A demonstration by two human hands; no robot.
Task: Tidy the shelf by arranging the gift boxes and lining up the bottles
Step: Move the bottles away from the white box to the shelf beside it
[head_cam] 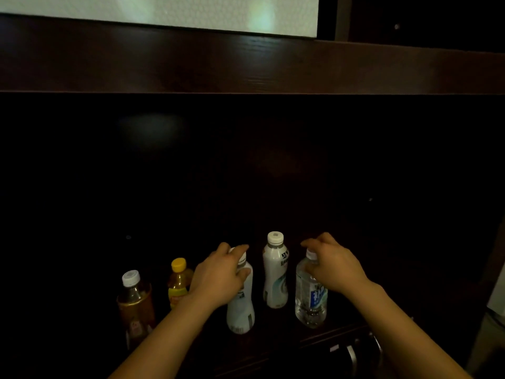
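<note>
Several bottles stand upright on a dark shelf (341,332). My left hand (221,274) grips the neck of a white milk bottle (241,310). My right hand (332,262) is closed on the cap and neck of a clear water bottle (310,299). Between the two stands another white bottle (275,272) with a white cap, untouched. To the left are a yellow-capped tea bottle (177,283) and a brown bottle (135,302) with a white cap. No gift boxes are in view.
The shelf recess behind the bottles is very dark. A dark wooden board (246,64) runs across above it, with a pale panel (164,9) higher up. A dark metal object (355,351) lies below the shelf's front edge at lower right.
</note>
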